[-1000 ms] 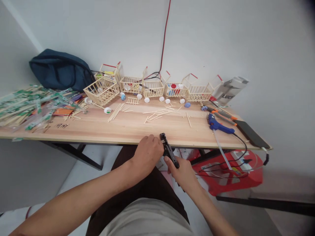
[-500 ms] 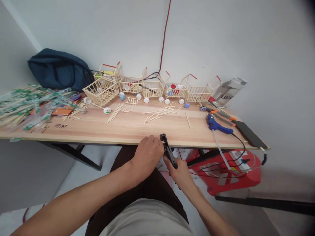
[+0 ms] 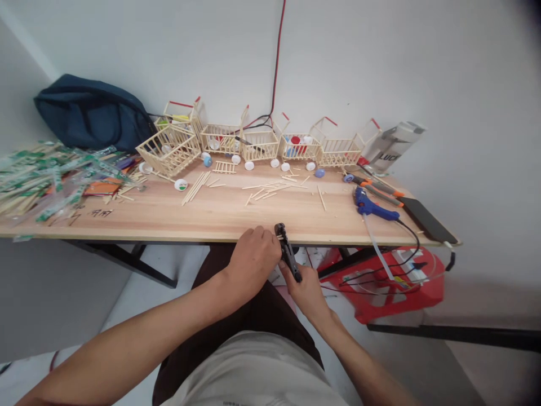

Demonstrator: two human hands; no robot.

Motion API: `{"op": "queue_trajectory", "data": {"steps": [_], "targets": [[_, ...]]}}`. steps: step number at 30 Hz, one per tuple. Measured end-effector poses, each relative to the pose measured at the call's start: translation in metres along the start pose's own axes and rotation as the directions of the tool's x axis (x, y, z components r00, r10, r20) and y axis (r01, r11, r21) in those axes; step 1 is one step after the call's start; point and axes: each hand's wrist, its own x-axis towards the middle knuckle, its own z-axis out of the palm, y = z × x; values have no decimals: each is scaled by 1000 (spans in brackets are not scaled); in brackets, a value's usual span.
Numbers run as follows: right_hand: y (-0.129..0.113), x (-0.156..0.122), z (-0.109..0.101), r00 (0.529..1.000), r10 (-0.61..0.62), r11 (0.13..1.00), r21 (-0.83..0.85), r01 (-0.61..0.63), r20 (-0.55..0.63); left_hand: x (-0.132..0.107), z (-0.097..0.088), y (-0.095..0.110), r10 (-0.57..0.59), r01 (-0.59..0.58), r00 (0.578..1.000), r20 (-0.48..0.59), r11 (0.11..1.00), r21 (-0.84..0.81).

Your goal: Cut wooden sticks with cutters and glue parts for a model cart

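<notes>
- Two bare hands met near the front edge of the table [image 3: 203,220], above the person's lap, with a black tool [image 3: 289,255] between them.
- The black tool looked dark and slightly shiny, long and narrow, with a blunt, uneven head at its upper end. It tilted, its head towards the table and its lower end running down into the right palm. The lower part was mostly covered by the fingers, so its full shape could not be told.
- The right hand [image 3: 308,290] was wrapped around the lower part of the tool, its thumb lying along the near side.
- The left hand [image 3: 256,256] was closed, knuckles up and fingers curled, just beside the head of the tool. It gripped pale sticks [image 3: 279,237], of which only short ends showed, thin and cream-coloured, reaching to the tool's head. How far they went in between the jaws was too small to tell.
- Beyond the hands, straight sticks [image 3: 195,189] lay side by side on the table, and shorter cut pieces lay scattered to their right, of a similar pale wood.
- A small ladder-shaped piece [image 3: 224,167] lay behind them, near a row of miniature wooden carts [image 3: 169,152] with red handle bars and round wheels, mostly white.
- On the right side of the table, a blue glue gun [image 3: 376,210] lay with its black cord trailing over the edge.
</notes>
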Motion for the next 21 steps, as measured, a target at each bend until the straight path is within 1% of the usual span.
{"op": "queue_trajectory", "data": {"steps": [4,8,11,15,18,21], "targets": [[4,-1,3,1000,-5,1000,-24,4,-19,0,4,0,12,-12,1000,-18,1000,-8],[4,-1,2,1000,24,1000,-13,-24,7,0,7,-1,18,-18,1000,-23,1000,-16],[3,-1,-1,996,80,996,25,-80,32,1,7,-1,20,-21,1000,-11,1000,-19],[2,2,-6,977,174,982,47,-181,121,1,4,-2,24,-24,1000,-2,999,-25],[4,4,-5,976,172,984,26,-177,134,0,3,-1,27,-27,1000,-5,999,-27],[7,4,0,978,172,981,65,-180,115,0,4,-1,26,-27,1000,-9,999,-22]]}}
